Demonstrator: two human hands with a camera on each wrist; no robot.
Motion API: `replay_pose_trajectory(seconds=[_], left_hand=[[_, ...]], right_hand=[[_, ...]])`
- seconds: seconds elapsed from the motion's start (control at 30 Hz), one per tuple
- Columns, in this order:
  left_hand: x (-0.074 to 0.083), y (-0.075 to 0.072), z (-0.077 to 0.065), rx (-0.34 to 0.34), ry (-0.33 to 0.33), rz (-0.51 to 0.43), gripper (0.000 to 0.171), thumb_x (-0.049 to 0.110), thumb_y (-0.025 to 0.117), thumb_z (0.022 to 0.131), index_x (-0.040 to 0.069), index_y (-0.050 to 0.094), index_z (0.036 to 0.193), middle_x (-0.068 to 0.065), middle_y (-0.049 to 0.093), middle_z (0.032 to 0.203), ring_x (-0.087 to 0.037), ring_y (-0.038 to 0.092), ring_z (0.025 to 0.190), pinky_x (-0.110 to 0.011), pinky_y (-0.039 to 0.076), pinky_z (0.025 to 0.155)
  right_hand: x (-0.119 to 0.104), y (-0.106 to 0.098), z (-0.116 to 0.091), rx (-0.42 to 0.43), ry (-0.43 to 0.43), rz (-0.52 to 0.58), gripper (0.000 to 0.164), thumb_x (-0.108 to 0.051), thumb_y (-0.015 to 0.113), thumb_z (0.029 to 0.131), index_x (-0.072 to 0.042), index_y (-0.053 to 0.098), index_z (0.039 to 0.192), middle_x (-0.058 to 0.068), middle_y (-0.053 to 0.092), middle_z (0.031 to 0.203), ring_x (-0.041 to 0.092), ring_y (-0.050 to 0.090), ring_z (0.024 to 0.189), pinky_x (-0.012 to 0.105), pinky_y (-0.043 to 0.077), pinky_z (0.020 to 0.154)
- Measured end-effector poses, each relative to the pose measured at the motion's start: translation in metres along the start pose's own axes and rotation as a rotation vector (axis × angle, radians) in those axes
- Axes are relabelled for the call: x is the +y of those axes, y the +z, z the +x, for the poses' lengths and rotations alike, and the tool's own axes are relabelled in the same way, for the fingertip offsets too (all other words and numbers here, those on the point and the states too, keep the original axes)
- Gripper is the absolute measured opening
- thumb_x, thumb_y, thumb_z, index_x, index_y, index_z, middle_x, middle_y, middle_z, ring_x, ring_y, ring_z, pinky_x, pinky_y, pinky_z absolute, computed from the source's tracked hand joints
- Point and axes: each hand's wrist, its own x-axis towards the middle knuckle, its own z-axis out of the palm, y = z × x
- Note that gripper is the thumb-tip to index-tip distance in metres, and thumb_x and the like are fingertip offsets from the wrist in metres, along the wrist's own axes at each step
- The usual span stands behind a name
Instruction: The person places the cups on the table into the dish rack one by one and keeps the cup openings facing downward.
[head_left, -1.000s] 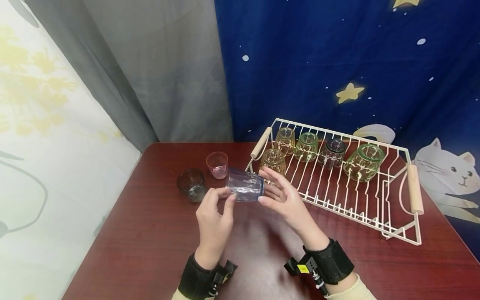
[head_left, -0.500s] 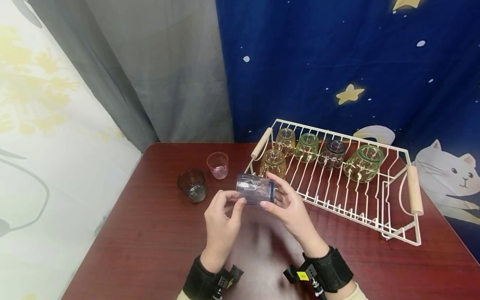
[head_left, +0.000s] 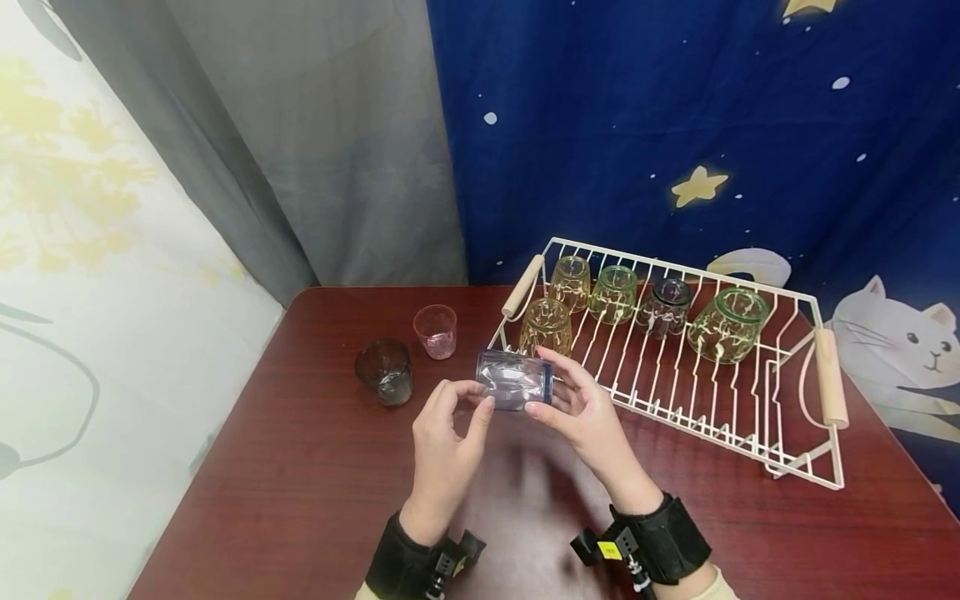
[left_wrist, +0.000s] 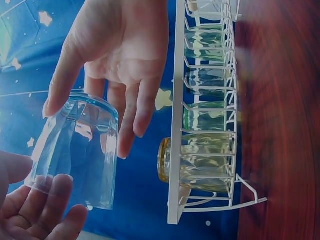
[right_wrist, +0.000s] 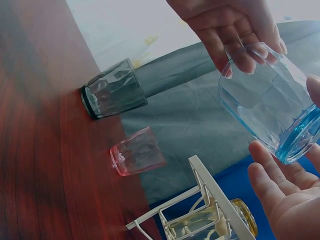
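Observation:
A clear, blue-tinted drinking glass (head_left: 514, 381) lies sideways in the air above the table, its thick blue base pointing right. At its rim end, my left hand (head_left: 448, 442) pinches the glass between thumb and fingers. My right hand (head_left: 592, 425) holds the base end, thumb on the near side and fingers behind. The right wrist view shows the glass (right_wrist: 270, 100) with nothing visible inside it. Left of the hands, a pink glass (head_left: 437, 335) and a dark grey glass (head_left: 384, 371) stand upright on the table.
A white wire dish rack (head_left: 705, 437) with wooden handles (head_left: 829, 379) stands to the right. Upside down in it are two yellow glasses, one yellow glass (head_left: 546, 327) nearest me, a green glass (head_left: 614, 296), a dark purple glass (head_left: 665, 308) and a larger green glass (head_left: 726, 327).
Both hands have carried the blue glass a little to the right and slightly nearer to me, mostly in the first half second. The other glasses and the rack have stayed put.

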Motion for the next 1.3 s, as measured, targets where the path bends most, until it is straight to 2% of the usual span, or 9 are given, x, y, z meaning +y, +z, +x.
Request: replay_pose_trajectory(seconds=[0.1,0.3,0.6,0.7,0.8,0.87,0.93,1.13,1.3], left_hand=[[-0.001,-0.001,0.000,-0.006,0.013,0.031,0.013,0.010,0.072,0.085,0.007,0.066,0.096,-0.002,0.064,0.082,-0.010,0.064,0.078,-0.023,0.055,0.071],[-0.004,-0.004,0.003,-0.045,-0.010,0.067,0.013,0.014,0.071,0.087,0.011,0.068,0.099,0.000,0.067,0.083,-0.010,0.065,0.081,-0.029,0.054,0.075],[-0.015,-0.009,0.014,-0.094,0.031,0.110,0.016,0.012,0.067,0.090,0.010,0.072,0.105,0.000,0.071,0.087,-0.010,0.067,0.084,-0.028,0.054,0.075],[-0.021,-0.013,0.020,-0.143,0.036,0.211,0.018,0.014,0.066,0.091,0.012,0.072,0.109,0.001,0.071,0.091,-0.011,0.067,0.087,-0.028,0.054,0.078],[-0.028,-0.016,0.025,-0.199,0.057,0.403,0.022,0.017,0.067,0.090,0.013,0.070,0.112,-0.001,0.071,0.097,-0.018,0.067,0.091,-0.034,0.055,0.079],[-0.034,-0.019,0.027,-0.228,0.065,0.525,0.025,0.019,0.068,0.089,0.013,0.069,0.113,-0.003,0.071,0.101,-0.022,0.066,0.093,-0.037,0.056,0.080],[-0.039,-0.021,0.029,-0.240,0.051,0.597,0.026,0.020,0.070,0.088,0.012,0.069,0.113,-0.006,0.070,0.104,-0.025,0.066,0.095,-0.040,0.056,0.079],[-0.060,-0.029,0.030,-0.226,-0.025,0.659,0.026,0.019,0.071,0.087,0.009,0.070,0.111,-0.009,0.069,0.107,-0.029,0.065,0.100,-0.045,0.054,0.083],[-0.075,-0.035,0.032,-0.221,-0.085,0.686,0.026,0.018,0.070,0.088,0.008,0.070,0.113,-0.010,0.068,0.110,-0.031,0.063,0.104,-0.049,0.051,0.091]], right_hand=[[-0.001,-0.001,0.000,0.010,0.001,0.001,0.070,0.004,0.069,0.082,-0.001,0.039,0.145,0.026,0.045,0.144,0.001,0.063,0.109,0.019,0.053,0.093],[-0.005,-0.003,0.006,0.050,-0.016,-0.037,0.070,0.007,0.072,0.079,0.001,0.041,0.142,0.026,0.048,0.141,0.001,0.064,0.106,0.017,0.053,0.092],[-0.022,-0.010,0.020,0.093,-0.085,-0.194,0.071,0.000,0.077,0.078,-0.007,0.047,0.142,0.017,0.054,0.140,-0.004,0.061,0.107,0.014,0.053,0.088],[-0.029,-0.014,0.026,0.131,-0.141,-0.281,0.070,-0.005,0.079,0.078,-0.011,0.050,0.141,0.012,0.056,0.140,-0.003,0.061,0.106,0.013,0.053,0.087],[-0.037,-0.019,0.033,0.178,-0.170,-0.362,0.069,-0.012,0.081,0.078,-0.017,0.052,0.140,0.007,0.056,0.140,-0.004,0.060,0.107,0.010,0.051,0.088],[-0.043,-0.024,0.037,0.202,-0.158,-0.397,0.068,-0.017,0.081,0.079,-0.019,0.052,0.140,0.006,0.057,0.139,-0.005,0.062,0.104,0.009,0.051,0.084],[-0.048,-0.030,0.040,0.217,-0.118,-0.407,0.067,-0.020,0.080,0.080,-0.022,0.051,0.141,0.007,0.057,0.139,-0.006,0.062,0.100,0.009,0.053,0.079],[-0.053,-0.047,0.044,0.262,-0.013,-0.517,0.068,-0.027,0.079,0.081,-0.027,0.050,0.142,0.010,0.061,0.129,-0.004,0.061,0.081,0.017,0.050,0.057],[-0.052,-0.056,0.044,0.272,0.072,-0.516,0.069,-0.027,0.078,0.081,-0.027,0.048,0.143,0.013,0.062,0.125,-0.003,0.059,0.077,0.016,0.049,0.060]])
